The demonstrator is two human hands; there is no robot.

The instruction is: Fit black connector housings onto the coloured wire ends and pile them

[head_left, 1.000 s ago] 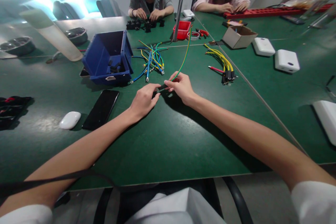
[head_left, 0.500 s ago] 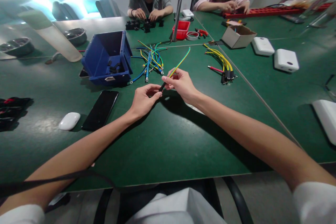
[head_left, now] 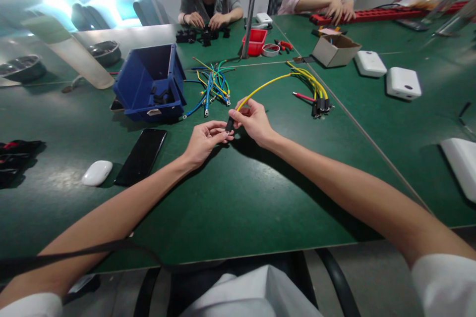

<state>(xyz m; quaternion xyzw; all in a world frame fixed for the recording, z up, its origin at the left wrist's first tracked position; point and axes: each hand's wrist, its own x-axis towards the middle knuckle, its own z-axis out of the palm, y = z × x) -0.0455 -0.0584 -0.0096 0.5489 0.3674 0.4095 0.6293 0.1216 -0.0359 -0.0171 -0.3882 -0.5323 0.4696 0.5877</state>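
Both hands on one yellow wire above the green counter (head_left: 230, 198).

Left to right: blue bin (head_left: 150, 84), loose wire tangle (head_left: 211, 86) behind. Left hand (head_left: 204, 141), fingers pinched at the wire's black end sleeve (head_left: 229, 124). Right hand (head_left: 253, 121), fingers clamped on the yellow wire (head_left: 266, 85), which arcs toward the yellow bundle (head_left: 314, 90).

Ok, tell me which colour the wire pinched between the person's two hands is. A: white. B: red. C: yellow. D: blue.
C: the yellow wire arcs up from the right hand, which grips it just above its black end sleeve, while the left hand meets that sleeve from below; the blue wires lie apart on the green table.
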